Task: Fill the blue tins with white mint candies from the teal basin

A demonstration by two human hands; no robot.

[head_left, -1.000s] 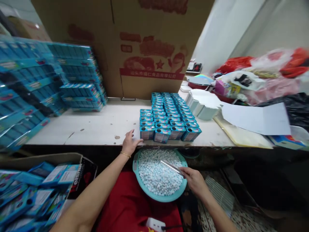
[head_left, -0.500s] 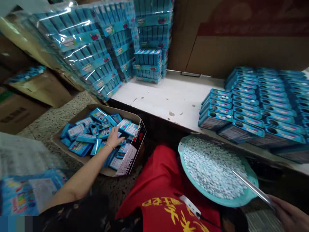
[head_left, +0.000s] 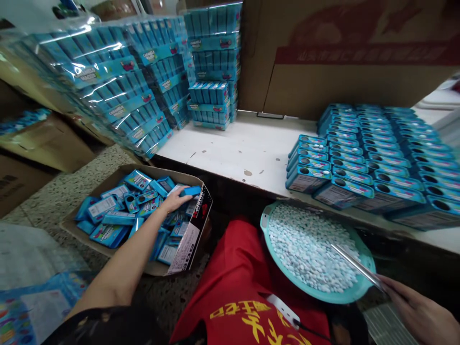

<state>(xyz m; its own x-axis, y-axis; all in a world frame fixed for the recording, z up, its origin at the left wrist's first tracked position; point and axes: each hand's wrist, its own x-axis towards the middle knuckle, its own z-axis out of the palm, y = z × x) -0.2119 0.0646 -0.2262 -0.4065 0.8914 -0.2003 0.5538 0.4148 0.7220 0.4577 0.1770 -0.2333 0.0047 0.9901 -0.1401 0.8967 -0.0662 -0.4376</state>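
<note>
So the left hand [head_left: 173,200] has hold of a small blue box [head_left: 191,190] at the right side of an open carton [head_left: 185,249], fingers closed around the box's near end. I'd call the step in hand a pick: getting one box out of the jumble of loose boxes [head_left: 115,234]. It's up by the carton's edge and looks pretty much on top of the pile, though I can't tell if its underside is touching anything.

Taking it out from here would call for a firm but gentle pinch (looks like thin card, could crush) and enough lift to clear the edge and not drag its neighbours along.

As for which way it points: long axis runs roughly sideways across the view, free end off to the right, away from the palm, and tipped slightly up in the picture. It's lying more flat than upright. I can't make out a round hole on it like the dark ones on top of the boxes in rows [head_left: 341,186] on the worktop [head_left: 230,148], so no clue which end is which.

Meanwhile the right hand [head_left: 413,302] is wrapped around one end of a metal tube [head_left: 355,264], with the other end over the white and pale blue pellets [head_left: 305,244] in the turquoise basin [head_left: 323,297]. The basin sits just below the worktop's front edge, beside the red cloth [head_left: 233,268].
</note>
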